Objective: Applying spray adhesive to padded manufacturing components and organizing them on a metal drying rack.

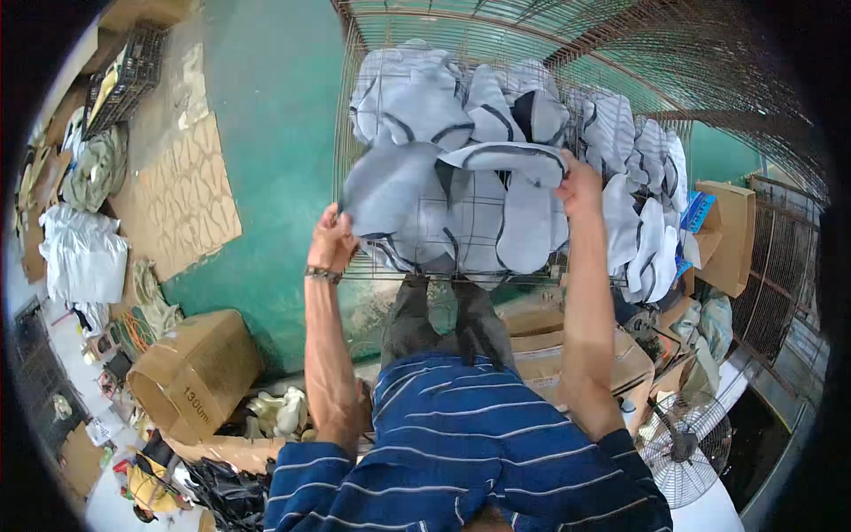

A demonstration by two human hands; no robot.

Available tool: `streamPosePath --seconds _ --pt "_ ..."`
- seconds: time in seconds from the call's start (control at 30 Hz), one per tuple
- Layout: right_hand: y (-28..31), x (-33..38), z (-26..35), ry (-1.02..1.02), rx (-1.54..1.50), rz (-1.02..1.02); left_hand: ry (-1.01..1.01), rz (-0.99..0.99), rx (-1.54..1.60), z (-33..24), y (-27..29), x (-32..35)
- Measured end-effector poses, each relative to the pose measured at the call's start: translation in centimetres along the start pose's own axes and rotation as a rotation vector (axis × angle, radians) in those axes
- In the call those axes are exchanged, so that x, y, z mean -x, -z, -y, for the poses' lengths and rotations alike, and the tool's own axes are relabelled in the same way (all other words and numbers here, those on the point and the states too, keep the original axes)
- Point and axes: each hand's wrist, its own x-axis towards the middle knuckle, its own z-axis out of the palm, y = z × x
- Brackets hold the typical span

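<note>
The left hand (333, 238), with a dark band at its wrist, is closed on the lower left edge of a grey shoe-shaped piece (386, 182), while the right hand (581, 186) grips the right end of a pale piece (510, 158) with a dark edge. Both pieces are up over the near part of a wire basket (344, 115), above a pile of similar pieces (412, 97). The grey piece is blurred, so I cannot tell whether it overlaps the pale piece or only lies just beside it where they meet. To handle them well, it would help to pinch each one near its rim, as the hands do here, so the broad faces stay smooth and the soft sheet does not fold. Lifting level and clear of the wires should stop the dark edges from snagging, and keeping the two pieces a little apart should let each be turned freely. Gentle, even movements of both hands seem best, since a quick tug could drag neighbouring pieces out of line.
</note>
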Motion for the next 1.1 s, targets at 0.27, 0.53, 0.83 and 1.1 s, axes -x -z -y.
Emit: streamPosePath --seconds 0.27,0.53,0.83,1.1 --pt "-1.7 9.9 -8.8 0.065 0.045 -0.041 0.010 -0.139 0.007 5.7 6.9 3.4" --pt "3.3 11.5 -24.4 -0.090 0.372 -0.064 -0.044 -0.402 -0.265 11.1 9.1 5.0" --pt "4.0 13.9 -18.1 -0.051 1.090 -0.035 -0.011 -0.332 -0.127 13.1 9.7 6.8" --pt "-4.6 14.2 -12.1 0.908 1.226 -0.045 -0.010 -0.072 0.032 12.5 8.0 7.2"
